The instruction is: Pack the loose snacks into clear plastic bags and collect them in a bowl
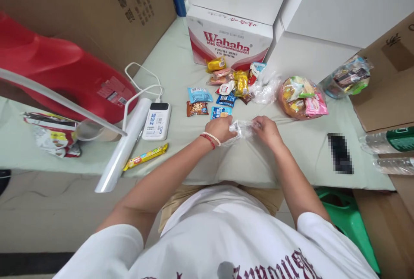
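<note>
Between my two hands lies a crumpled clear plastic bag [239, 130], close to the table's front edge. My left hand [221, 130] is closed on its left side; a white and a red bracelet circle that wrist. Its right side is pinched by my right hand [265, 130]. Just beyond my left hand sits a blue snack packet [221, 112]. Further back, several wrapped snacks lie in a loose pile, among them a yellow packet [241, 83], a light blue packet [200, 95] and a brown packet [197, 108]. Another crumpled clear bag [265, 87] rests beside the pile.
A round container of snacks [286, 108] and a jar [333, 87] stand at right, near a blurred dark object [340, 153] and bottles [393, 165]. Left are a power bank [157, 121], a lamp [124, 145], a yellow snack stick [146, 157] and a red jug [74, 67]. A Wahaba carton [226, 39] stands behind.
</note>
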`<act>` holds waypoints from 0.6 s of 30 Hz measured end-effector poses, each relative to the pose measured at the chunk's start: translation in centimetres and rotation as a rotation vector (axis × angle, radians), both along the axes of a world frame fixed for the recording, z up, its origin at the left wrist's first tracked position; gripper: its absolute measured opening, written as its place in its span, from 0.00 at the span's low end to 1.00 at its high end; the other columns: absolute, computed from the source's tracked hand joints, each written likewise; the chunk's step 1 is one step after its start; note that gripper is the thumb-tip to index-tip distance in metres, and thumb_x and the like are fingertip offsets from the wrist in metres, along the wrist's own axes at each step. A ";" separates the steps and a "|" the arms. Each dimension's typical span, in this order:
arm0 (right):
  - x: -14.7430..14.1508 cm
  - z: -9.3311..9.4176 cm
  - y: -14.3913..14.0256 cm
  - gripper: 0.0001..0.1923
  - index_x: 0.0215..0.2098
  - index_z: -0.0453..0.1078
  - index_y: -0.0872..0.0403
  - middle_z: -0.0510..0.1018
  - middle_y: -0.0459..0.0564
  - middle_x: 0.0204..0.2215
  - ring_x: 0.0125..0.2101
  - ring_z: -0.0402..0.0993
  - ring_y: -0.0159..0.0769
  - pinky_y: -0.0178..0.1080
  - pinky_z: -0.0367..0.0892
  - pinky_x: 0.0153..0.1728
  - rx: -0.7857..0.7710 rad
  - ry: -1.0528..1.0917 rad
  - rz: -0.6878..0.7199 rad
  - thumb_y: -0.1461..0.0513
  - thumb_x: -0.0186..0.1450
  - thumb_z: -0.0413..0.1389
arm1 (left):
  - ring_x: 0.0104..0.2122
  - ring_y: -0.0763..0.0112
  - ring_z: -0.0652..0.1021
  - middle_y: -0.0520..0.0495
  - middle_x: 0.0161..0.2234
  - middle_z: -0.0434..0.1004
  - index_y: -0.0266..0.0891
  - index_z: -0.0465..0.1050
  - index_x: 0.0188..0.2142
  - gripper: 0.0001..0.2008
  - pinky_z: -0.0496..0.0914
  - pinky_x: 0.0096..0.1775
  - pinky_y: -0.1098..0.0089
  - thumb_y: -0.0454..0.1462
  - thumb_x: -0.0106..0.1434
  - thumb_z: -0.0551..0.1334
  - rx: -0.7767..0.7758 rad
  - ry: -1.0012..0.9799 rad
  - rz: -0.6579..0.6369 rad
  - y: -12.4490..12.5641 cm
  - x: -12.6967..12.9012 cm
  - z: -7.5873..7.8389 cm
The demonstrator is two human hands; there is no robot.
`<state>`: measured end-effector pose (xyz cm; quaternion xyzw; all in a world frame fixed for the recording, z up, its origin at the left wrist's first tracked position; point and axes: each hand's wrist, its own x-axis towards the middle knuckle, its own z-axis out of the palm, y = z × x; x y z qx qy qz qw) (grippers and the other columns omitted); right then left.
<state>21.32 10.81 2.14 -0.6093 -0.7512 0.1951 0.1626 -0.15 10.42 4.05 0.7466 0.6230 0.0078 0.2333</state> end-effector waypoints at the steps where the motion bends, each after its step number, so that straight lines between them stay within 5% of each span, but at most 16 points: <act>1: -0.5 0.3 -0.7 0.11 0.42 0.78 0.54 0.77 0.53 0.36 0.38 0.73 0.41 0.39 0.67 0.43 0.062 0.040 0.019 0.64 0.67 0.55 | 0.45 0.48 0.82 0.37 0.44 0.83 0.41 0.75 0.49 0.22 0.72 0.41 0.61 0.52 0.61 0.64 0.009 0.007 0.023 -0.1 0.1 0.0; 6: -4.4 0.5 -5.1 0.15 0.47 0.76 0.51 0.73 0.53 0.41 0.39 0.72 0.40 0.38 0.68 0.41 0.176 0.081 0.151 0.66 0.70 0.48 | 0.47 0.49 0.82 0.35 0.45 0.84 0.39 0.78 0.48 0.18 0.73 0.45 0.61 0.46 0.64 0.60 0.006 -0.026 0.112 0.0 0.1 -0.5; 12: -7.8 -3.3 -7.9 0.28 0.67 0.60 0.57 0.67 0.67 0.60 0.59 0.65 0.54 0.56 0.67 0.60 0.285 0.160 0.225 0.55 0.72 0.54 | 0.53 0.50 0.80 0.31 0.51 0.82 0.33 0.79 0.48 0.17 0.72 0.50 0.63 0.39 0.65 0.58 -0.061 -0.207 0.365 0.3 -1.4 -1.2; 14: -8.7 -4.3 -8.3 0.36 0.71 0.54 0.59 0.63 0.70 0.63 0.61 0.62 0.58 0.62 0.64 0.61 0.320 0.136 0.204 0.54 0.71 0.57 | 0.53 0.51 0.79 0.31 0.51 0.82 0.32 0.79 0.48 0.17 0.71 0.51 0.63 0.38 0.65 0.58 -0.052 -0.279 0.424 0.1 -1.5 -1.8; 18: -10.2 -4.6 -8.0 0.32 0.73 0.52 0.56 0.68 0.67 0.59 0.56 0.66 0.54 0.58 0.67 0.58 0.366 0.124 0.089 0.60 0.73 0.52 | 0.55 0.50 0.77 0.31 0.48 0.81 0.32 0.78 0.45 0.14 0.71 0.53 0.61 0.36 0.62 0.60 -0.024 -0.406 0.553 -0.1 -1.1 -3.1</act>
